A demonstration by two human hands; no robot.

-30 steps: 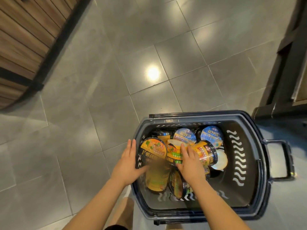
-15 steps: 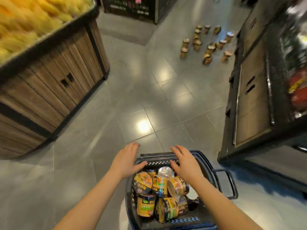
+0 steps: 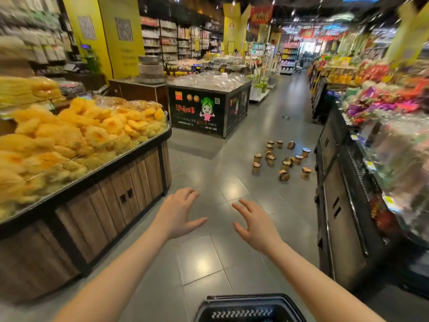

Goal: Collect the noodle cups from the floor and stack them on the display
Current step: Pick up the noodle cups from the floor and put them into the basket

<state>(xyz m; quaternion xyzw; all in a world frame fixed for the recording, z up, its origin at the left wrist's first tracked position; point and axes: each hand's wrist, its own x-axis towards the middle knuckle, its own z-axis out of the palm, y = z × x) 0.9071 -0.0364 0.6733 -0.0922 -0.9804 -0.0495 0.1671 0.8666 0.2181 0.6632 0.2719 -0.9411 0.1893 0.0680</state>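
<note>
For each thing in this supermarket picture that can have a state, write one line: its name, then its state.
left hand: open, fingers spread, holding nothing.
right hand: open, fingers spread, holding nothing.
noodle cups: scattered on the floor, most upright, a few tipped on their sides.
basket: at the bottom edge, only its rim shows; contents hidden.
wooden cabinet doors: closed.
yellow food display: piled full.

Two hands (image 3: 178,211), one basket (image 3: 249,307), about fifteen noodle cups (image 3: 284,175) (some tipped over).
</note>
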